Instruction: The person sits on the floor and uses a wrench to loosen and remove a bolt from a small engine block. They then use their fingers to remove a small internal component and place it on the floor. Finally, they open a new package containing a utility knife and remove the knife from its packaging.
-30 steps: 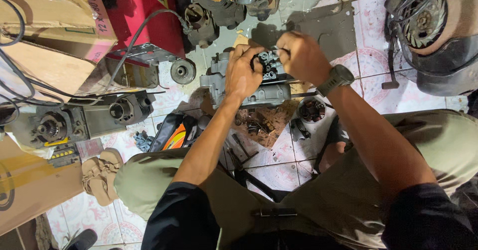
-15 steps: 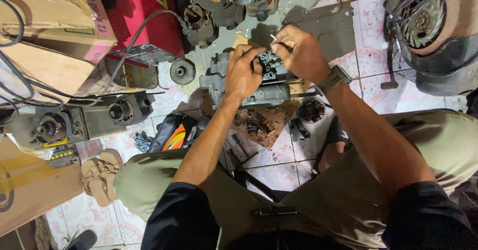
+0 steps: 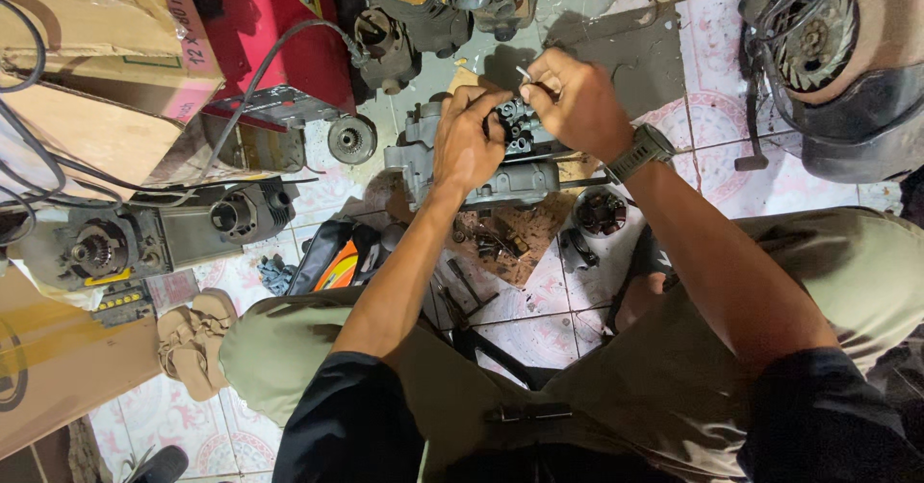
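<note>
A grey metal engine case [image 3: 500, 180] stands on the tiled floor in front of me. My left hand [image 3: 465, 141] grips its top from the left, fingers curled over the dark parts in the middle. Just right of that, my right hand [image 3: 576, 103] pinches a small thin metal part [image 3: 525, 74] above the same spot. A dark watch [image 3: 639, 152] sits on my right wrist. My knees in olive trousers frame the case on both sides.
Around the case lie a red machine [image 3: 260, 31], more engine parts [image 3: 433, 2], a grey motor block [image 3: 164, 233], cardboard boxes [image 3: 87, 50], a round fan housing [image 3: 837, 60], a small tool bag [image 3: 332, 257], sandals [image 3: 197, 339] and loose small parts [image 3: 500, 238].
My right hand has lifted slightly and shifted up with the small metal part between its fingers. My left hand stays on the engine case.
</note>
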